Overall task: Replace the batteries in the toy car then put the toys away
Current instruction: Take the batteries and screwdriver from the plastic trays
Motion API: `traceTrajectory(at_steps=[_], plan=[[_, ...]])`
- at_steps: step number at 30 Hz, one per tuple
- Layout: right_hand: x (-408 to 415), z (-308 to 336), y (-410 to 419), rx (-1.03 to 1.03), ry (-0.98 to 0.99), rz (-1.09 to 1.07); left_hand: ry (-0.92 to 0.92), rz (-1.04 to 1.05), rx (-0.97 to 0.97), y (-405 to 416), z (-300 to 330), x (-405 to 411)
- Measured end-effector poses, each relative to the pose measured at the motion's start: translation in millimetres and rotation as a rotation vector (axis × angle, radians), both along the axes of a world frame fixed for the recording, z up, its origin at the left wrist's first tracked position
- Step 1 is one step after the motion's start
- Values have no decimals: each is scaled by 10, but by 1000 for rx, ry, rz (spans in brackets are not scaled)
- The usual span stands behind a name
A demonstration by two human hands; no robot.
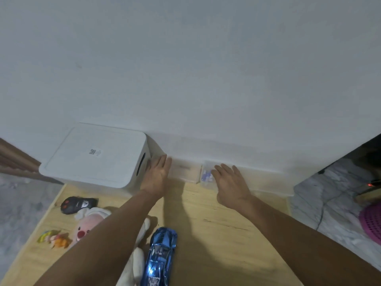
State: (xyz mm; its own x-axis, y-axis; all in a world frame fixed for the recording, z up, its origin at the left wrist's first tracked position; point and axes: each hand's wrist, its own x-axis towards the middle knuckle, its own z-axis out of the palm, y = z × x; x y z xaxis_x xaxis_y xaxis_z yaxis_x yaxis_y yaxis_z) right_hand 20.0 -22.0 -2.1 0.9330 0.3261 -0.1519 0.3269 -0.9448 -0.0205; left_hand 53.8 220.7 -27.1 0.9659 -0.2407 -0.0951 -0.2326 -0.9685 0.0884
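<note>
Blue and shiny, one toy car (pixel 159 255) lies on the wooden table (pixel 216 223) between two forearms. Both hands, left (pixel 156 175) and right (pixel 229 183), reach flat-fingered (holding nothing) toward two clear boxes (pixel 185 171) beside one white bin (pixel 97 155).

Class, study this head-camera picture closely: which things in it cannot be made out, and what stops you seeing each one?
- Blue toy car: rear cut off by the bottom edge.
- Clear box: contents too small and blurred; right hand covers part.
- Pink plush toy: partly hidden by the left forearm.
- White storage bin: lid on, inside unseen; label too small to read.
</note>
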Motion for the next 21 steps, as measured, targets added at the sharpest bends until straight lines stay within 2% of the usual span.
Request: traceTrajectory(at_steps=[5,10,15,21], plan=[[145,-83,463,205,-44,39,-44,-48,5,137,15,110],[316,-213,849,43,-16,95,27,-100,41,158,-51,241],[330,-378,1006,-165,-27,82,42,-151,206,125,-139,305],[340,-450,1072,-277,38,108,80,-178,308,100,-157,343]])
